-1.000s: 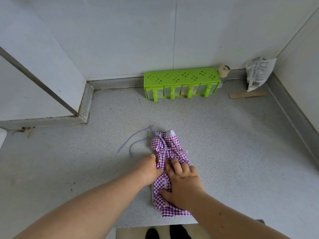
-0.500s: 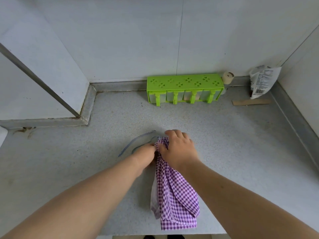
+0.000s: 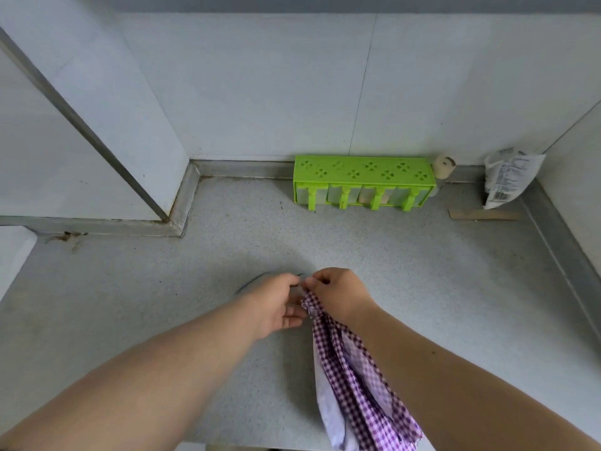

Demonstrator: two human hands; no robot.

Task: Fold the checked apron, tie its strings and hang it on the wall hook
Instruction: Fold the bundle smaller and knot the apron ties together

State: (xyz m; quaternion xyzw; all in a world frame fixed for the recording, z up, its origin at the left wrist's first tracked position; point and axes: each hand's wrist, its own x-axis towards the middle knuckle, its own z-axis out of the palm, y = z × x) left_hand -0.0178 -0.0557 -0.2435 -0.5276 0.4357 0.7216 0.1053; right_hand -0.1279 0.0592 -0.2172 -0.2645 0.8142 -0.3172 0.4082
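Head view: right hand (image 3: 338, 296) grips apron (image 3: 354, 385) top; string mostly hidden

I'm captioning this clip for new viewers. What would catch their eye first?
The purple checked apron, bunched at its top in the right hand, hangs down toward the counter's near edge. The left hand meets it at the gathered top. Behind, a bright green rack stands on the grey counter against the back wall.

Apron (image 3: 354, 379) purple-white checked; rack (image 3: 363, 181) lime green; counter (image 3: 422, 288) speckled grey.
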